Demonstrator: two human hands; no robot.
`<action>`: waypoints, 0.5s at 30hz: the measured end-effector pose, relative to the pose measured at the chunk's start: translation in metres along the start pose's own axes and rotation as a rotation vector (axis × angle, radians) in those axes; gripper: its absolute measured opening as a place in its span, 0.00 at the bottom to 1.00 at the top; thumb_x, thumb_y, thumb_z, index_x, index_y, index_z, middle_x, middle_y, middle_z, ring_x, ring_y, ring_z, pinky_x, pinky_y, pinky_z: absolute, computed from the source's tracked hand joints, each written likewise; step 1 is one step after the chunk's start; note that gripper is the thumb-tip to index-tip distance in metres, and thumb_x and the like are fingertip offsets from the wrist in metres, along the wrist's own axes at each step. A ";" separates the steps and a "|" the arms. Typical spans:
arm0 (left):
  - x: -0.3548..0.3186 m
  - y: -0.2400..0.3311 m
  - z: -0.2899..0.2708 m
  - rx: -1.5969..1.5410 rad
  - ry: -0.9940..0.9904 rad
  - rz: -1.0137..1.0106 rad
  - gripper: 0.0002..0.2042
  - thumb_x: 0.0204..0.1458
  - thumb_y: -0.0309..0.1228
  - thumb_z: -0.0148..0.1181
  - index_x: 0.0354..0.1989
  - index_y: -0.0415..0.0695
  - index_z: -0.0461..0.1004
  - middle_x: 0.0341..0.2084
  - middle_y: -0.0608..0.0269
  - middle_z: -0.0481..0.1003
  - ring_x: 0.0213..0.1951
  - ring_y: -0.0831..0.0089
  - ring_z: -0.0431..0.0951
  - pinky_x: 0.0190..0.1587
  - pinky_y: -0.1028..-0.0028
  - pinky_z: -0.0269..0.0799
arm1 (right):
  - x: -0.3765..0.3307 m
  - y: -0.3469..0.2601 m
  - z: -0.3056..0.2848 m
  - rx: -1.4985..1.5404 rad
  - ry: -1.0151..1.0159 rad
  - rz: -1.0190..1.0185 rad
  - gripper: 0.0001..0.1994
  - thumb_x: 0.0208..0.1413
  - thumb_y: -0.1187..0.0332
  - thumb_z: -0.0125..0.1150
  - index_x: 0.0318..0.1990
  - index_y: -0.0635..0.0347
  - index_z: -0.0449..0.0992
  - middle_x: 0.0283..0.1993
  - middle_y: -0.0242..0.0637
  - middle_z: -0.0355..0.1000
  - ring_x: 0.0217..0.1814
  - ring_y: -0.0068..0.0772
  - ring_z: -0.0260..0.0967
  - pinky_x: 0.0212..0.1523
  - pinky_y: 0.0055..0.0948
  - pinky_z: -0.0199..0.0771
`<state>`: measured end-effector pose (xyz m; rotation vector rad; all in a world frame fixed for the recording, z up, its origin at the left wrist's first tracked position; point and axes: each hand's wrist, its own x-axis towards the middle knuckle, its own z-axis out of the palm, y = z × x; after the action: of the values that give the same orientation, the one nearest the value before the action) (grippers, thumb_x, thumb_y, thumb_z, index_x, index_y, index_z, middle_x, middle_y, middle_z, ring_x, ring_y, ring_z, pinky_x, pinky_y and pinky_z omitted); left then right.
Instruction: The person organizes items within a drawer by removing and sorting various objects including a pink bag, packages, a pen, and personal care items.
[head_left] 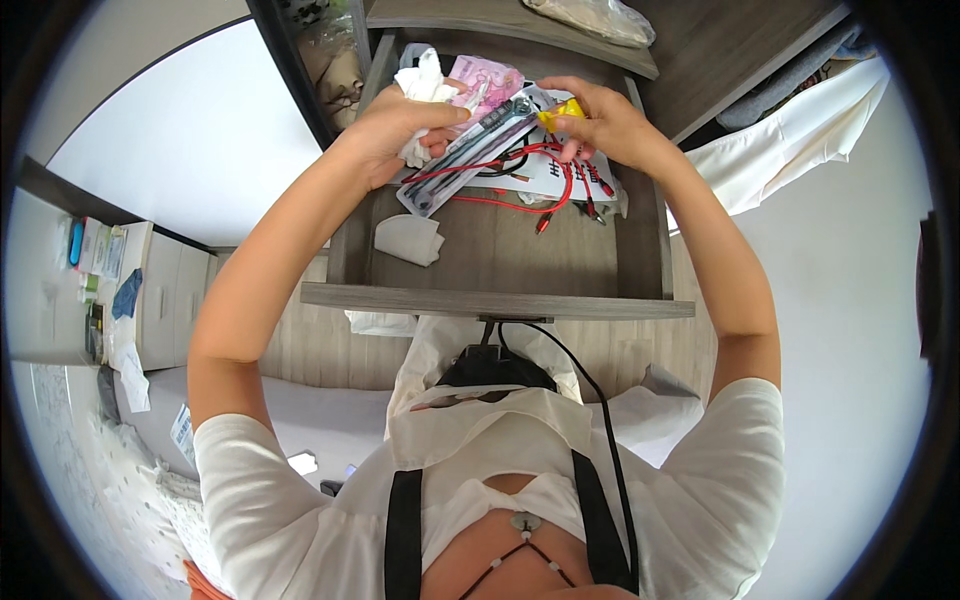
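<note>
Both my hands are over an open grey wooden drawer. My left hand is closed around a crumpled white tissue at the drawer's back left. At the back right, my right hand grips a small yellow packet between thumb and fingers. Between the hands lie a pink patterned pouch and a long clear package with dark slim items inside. Red cables with several plugs loop over a white printed sheet. A folded white cloth rests at the front left.
Above the drawer, a wooden shelf carries a clear plastic bag. White fabric hangs at the right beside dark folded clothes. A black cable runs down my front. A white cabinet with small items stands at the left.
</note>
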<state>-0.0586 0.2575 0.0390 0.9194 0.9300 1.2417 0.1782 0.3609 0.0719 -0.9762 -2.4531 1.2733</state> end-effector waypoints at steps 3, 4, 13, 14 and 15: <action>-0.003 0.000 0.008 0.134 0.013 0.040 0.17 0.41 0.26 0.63 0.42 0.39 0.71 0.21 0.69 0.69 0.18 0.82 0.64 0.22 0.80 0.61 | 0.003 -0.022 0.018 0.179 -0.027 0.048 0.21 0.58 0.63 0.48 0.56 0.64 0.57 0.32 0.38 0.73 0.22 0.18 0.69 0.20 0.15 0.66; -0.005 0.001 0.011 0.191 -0.008 0.046 0.18 0.41 0.27 0.63 0.43 0.40 0.70 0.22 0.69 0.70 0.19 0.83 0.64 0.23 0.81 0.61 | 0.004 -0.029 0.021 0.232 -0.043 0.088 0.21 0.58 0.64 0.47 0.57 0.63 0.56 0.33 0.38 0.72 0.22 0.17 0.68 0.21 0.14 0.65; -0.014 -0.001 0.017 0.302 0.031 0.078 0.15 0.42 0.29 0.64 0.38 0.41 0.70 0.25 0.68 0.72 0.23 0.82 0.68 0.25 0.80 0.64 | 0.006 -0.028 0.045 0.433 -0.097 0.076 0.24 0.61 0.60 0.41 0.61 0.63 0.53 0.32 0.32 0.69 0.26 0.17 0.65 0.25 0.14 0.65; -0.013 -0.001 0.015 0.275 0.031 0.063 0.14 0.42 0.29 0.64 0.37 0.41 0.70 0.24 0.68 0.72 0.22 0.82 0.68 0.24 0.81 0.64 | 0.007 -0.028 0.045 0.394 -0.095 0.047 0.23 0.61 0.61 0.40 0.61 0.63 0.53 0.31 0.32 0.69 0.26 0.17 0.65 0.25 0.15 0.66; -0.011 -0.002 0.012 0.245 0.030 0.046 0.13 0.42 0.29 0.64 0.36 0.41 0.70 0.24 0.68 0.72 0.22 0.82 0.68 0.23 0.81 0.64 | 0.007 -0.028 0.045 0.356 -0.092 0.021 0.23 0.61 0.62 0.40 0.61 0.62 0.53 0.31 0.32 0.70 0.25 0.18 0.65 0.25 0.16 0.66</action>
<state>-0.0480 0.2457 0.0415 1.1222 1.1073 1.2008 0.1393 0.3247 0.0656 -0.8649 -2.1731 1.7195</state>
